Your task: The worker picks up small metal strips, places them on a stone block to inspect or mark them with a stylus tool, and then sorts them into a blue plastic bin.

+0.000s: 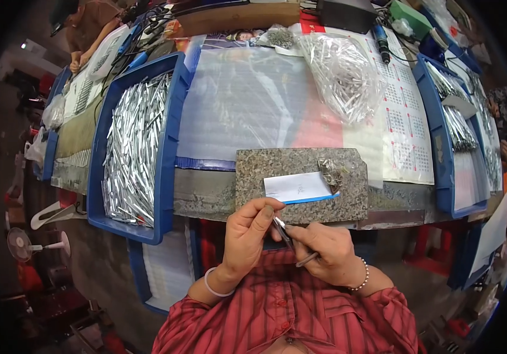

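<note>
In front of my chest, just off the near edge of a speckled stone slab (253, 171), my two hands meet. My left hand (247, 236) is closed, pinching a small shiny metal piece (279, 222) between thumb and fingers. Wrapped round a dark hand tool that looks like pliers (306, 259), my right hand (330, 251) brings its tip against that metal piece. Fingers hide much of both. On the slab lie a white paper slip (292, 186) with a blue edge and a small clear bag of dark tiny parts (331, 174).
A blue tray (168, 147) full of slim silver metal pieces stands at left. Behind the slab lies a clear plastic sheet (242, 100), beside a plastic bag of similar pieces (348, 76). Another blue tray (436, 135) stands at right. A co-worker (88, 29) sits far left.
</note>
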### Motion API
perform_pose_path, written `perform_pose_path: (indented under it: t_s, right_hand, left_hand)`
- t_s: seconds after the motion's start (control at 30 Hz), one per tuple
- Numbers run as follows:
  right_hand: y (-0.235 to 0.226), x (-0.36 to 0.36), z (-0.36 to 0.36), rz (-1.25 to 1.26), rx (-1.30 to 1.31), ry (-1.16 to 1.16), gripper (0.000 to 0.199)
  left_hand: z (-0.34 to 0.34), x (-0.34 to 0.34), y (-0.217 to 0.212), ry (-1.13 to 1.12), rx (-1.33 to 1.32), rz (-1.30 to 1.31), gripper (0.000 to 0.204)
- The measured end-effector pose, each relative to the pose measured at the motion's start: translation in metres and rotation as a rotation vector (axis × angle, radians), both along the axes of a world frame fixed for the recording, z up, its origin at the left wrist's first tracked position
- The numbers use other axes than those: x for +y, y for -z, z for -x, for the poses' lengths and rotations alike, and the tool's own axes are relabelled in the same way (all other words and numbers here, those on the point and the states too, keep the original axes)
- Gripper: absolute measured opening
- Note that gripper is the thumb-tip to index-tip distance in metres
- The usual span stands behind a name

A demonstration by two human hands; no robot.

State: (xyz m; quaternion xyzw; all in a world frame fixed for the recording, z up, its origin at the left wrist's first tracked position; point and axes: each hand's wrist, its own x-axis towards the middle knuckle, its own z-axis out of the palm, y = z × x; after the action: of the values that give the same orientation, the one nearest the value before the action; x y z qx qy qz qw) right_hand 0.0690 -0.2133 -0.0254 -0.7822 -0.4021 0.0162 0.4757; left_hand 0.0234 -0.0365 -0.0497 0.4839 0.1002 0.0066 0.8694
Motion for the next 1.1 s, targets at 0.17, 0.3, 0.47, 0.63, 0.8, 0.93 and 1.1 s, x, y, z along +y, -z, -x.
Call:
perform_pose_path:
  t_s: [0.17, 0.3, 0.47, 0.63, 0.8, 0.93, 1.1]
  right_hand:
    - [0.009, 0.009, 0.008, -0.04, 0.041, 0.003, 0.038]
    - [0.022, 0.009, 0.013, -0.026, -0.057, 0.028, 0.041]
    - [0.007, -0.002, -0.003, 0.053, -0.222, -0.007, 0.036]
    - [-0.015, -0.016, -0.027, 0.182, -0.414, -0.212, 0.024]
    - [-0.021, -0.02, -0.037, 0.278, -0.468, -0.281, 0.024]
    - [-0.012, -0.026, -0.042, 0.199, -0.344, -0.213, 0.026]
    - [-0.015, -0.044, -0.045, -0.089, 0.033, 0.221, 0.03]
  left_hand:
    - [-0.002, -0.001, -0.001, -0.051, -0.018, -0.089, 0.022]
    - [0.002, 0.0, 0.002, -0.048, 0.01, -0.15, 0.02]
    - [0.003, 0.012, -0.004, 0.006, 0.044, -0.047, 0.016]
    - [-0.008, 0.041, -0.018, 0.455, -0.13, -0.7, 0.016]
    - [-0.015, 0.034, -0.018, 0.42, -0.41, -0.95, 0.016]
    - [-0.021, 0.028, -0.021, 0.261, -0.466, -1.036, 0.015]
    - [-0.035, 0.027, -0.007, -0.011, -0.522, -1.239, 0.015]
